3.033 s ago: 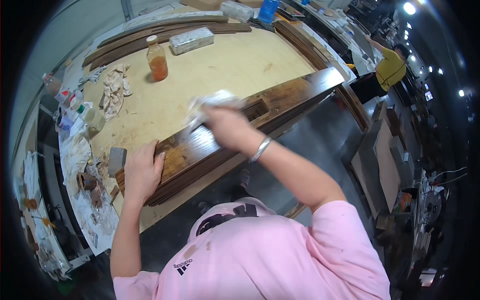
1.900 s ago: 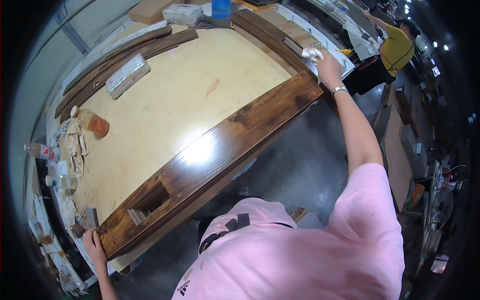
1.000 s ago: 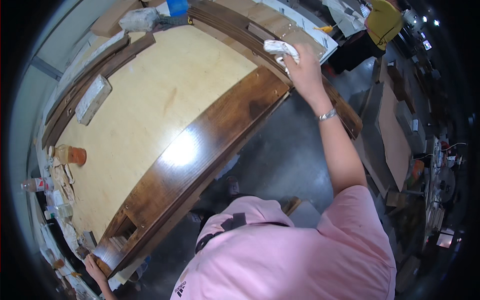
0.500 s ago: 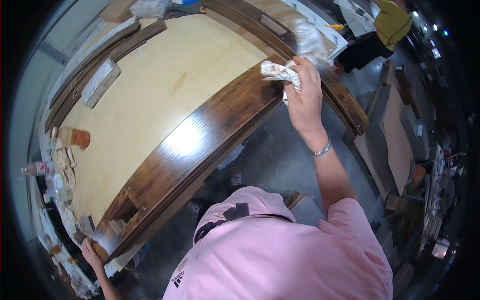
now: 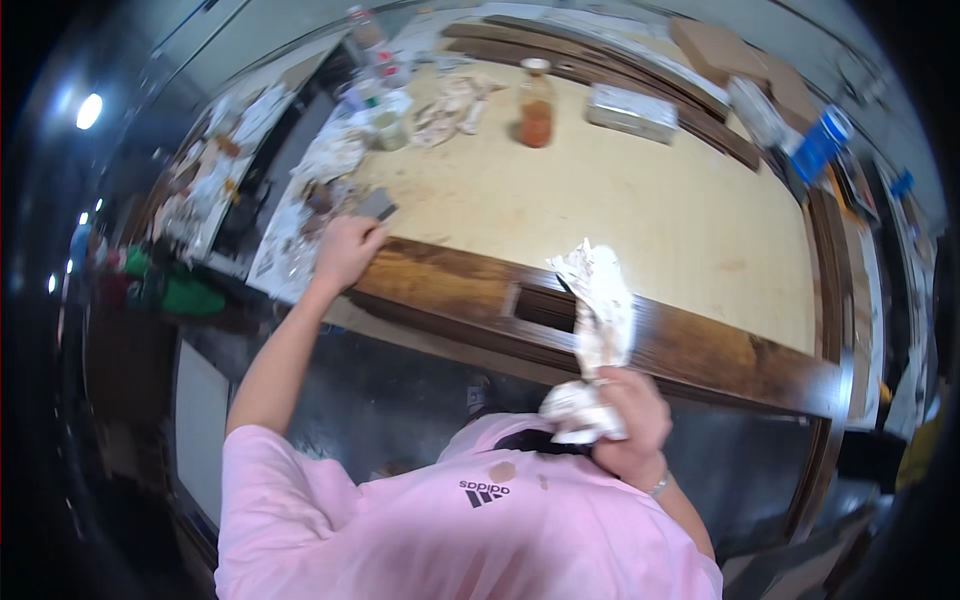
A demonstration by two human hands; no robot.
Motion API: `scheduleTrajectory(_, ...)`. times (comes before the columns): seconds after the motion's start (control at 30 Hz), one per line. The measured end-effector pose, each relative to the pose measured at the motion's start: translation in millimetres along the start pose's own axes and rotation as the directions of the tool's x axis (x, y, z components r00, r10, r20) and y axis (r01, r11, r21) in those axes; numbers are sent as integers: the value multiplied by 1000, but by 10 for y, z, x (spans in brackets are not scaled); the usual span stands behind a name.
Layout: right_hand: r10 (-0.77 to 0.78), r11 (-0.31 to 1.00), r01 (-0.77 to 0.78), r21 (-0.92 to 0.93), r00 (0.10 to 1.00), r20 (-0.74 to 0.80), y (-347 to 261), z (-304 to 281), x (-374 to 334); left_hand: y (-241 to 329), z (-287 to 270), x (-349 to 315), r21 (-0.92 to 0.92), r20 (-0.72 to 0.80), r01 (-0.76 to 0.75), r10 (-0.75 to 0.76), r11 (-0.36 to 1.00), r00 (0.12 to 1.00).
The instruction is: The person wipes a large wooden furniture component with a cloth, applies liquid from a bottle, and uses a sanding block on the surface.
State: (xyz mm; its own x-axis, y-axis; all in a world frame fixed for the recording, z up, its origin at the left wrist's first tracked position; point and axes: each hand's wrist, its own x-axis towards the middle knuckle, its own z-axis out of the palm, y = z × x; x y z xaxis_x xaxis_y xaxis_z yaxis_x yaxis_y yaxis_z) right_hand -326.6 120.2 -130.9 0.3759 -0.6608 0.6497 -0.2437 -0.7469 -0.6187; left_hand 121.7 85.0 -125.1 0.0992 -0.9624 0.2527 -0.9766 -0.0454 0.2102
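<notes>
A long, glossy dark-brown wooden board (image 5: 455,275) with a rectangular cut-out lies along the near edge of the pale worktop (image 5: 640,210). My left hand (image 5: 347,250) is closed on the board's left end, its fingertips partly hidden. Just beyond it sits a small grey block (image 5: 377,205). In front of the board, my right hand (image 5: 635,420) grips a crumpled white rag (image 5: 603,295). The rag is stretched upward and blurred, overlapping the board beside the cut-out.
A bottle of orange-brown liquid (image 5: 537,118) and a wrapped white block (image 5: 632,113) stand farther back. Dark wooden strips (image 5: 600,75) line the far edge. Rags (image 5: 455,108) and cups lie at left; a blue can (image 5: 822,143) is at far right.
My view has swung left toward the board's left end. My right hand has come off the board's right part, nearer my body, and the rag now hangs loose and unfolded.
</notes>
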Motion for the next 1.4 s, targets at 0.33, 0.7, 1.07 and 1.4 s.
scheduleTrajectory(0.33, 233, 925, -159, -344, 955, 183, -41, 634, 877, -1573, 103, -402, -627, -285, 331, -603, 705, 745)
scheduleTrajectory(0.7, 156, 934, -132, -332, 987, 46, -376, 889, 1039, -2433, 1006, -672, -147, -193, 437, -459, 887, 867)
scheduleTrajectory(1.07, 622, 553, -438, 709, 783, -2, -656, 827, 880, 1371, -269, -272, -912, -244, -275, 135, 304, 960)
scheduleTrajectory(1.4, 585, 811, -399, 429, 533, -611, -182, -230, 99, 2431, 54, 89, -403, -128, -688, 707, 604, 696)
